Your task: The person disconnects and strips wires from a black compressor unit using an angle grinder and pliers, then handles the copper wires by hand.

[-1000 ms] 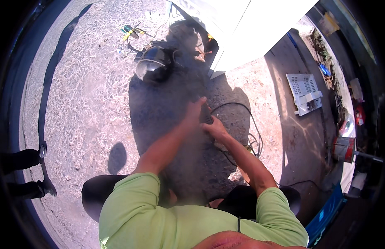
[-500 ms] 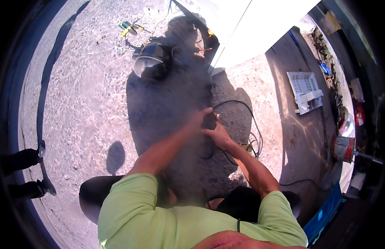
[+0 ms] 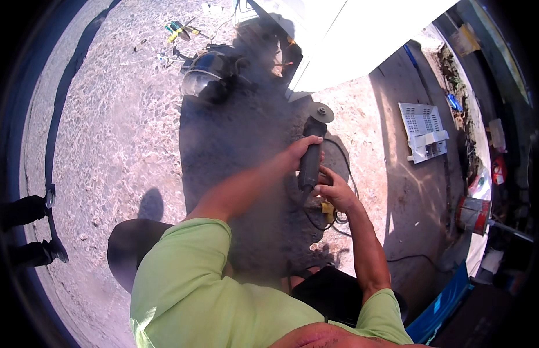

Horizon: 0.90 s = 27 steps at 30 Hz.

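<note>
While the left hand (image 3: 304, 152) clasps the angle grinder (image 3: 309, 168) between two and three o'clock from centre, disc (image 3: 321, 112) toward one, the right hand (image 3: 337, 192) meets its rear, grasp uncertain; cord (image 3: 349, 167) at three could snag, jerking the disc fingerward.

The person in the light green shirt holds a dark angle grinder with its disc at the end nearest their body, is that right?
Not quite: in the head view, the dark angle grinder has its disc at the end farthest from the person. The rest is right.
</note>
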Tool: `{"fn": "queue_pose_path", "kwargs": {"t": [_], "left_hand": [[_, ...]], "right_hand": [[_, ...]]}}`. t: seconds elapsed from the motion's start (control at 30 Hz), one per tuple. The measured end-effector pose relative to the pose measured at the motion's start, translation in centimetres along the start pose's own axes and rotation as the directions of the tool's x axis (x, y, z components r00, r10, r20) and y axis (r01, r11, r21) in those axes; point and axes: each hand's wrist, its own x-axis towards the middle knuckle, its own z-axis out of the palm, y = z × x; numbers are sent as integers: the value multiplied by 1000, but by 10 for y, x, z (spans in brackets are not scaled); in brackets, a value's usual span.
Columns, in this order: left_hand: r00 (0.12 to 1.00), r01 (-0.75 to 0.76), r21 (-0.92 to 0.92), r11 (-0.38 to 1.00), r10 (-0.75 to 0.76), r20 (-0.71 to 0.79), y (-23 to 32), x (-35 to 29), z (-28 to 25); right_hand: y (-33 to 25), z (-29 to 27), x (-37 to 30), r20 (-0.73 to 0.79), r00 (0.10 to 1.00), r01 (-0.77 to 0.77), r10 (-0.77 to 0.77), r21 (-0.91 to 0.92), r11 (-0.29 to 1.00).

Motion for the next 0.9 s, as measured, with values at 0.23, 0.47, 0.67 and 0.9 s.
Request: {"fn": "queue_pose_path", "kwargs": {"t": [0.23, 0.47, 0.67, 0.9], "left_hand": [[981, 43, -110, 993, -21, 191, -2, 33, 25], [977, 45, -42, 998, -36, 209, -10, 65, 38], [979, 27, 3, 1000, -28, 200, -18, 73, 47], [986, 32, -19, 999, -29, 164, -35, 86, 58]], "right_hand": [[47, -7, -9, -216, 938, 317, -271, 218, 923], [51, -17, -15, -376, 844, 372, -382, -103, 922], [51, -28, -24, -370, 798, 320, -476, -410, 854], [42, -21, -47, -458, 698, 24, -551, -754, 657]]}}
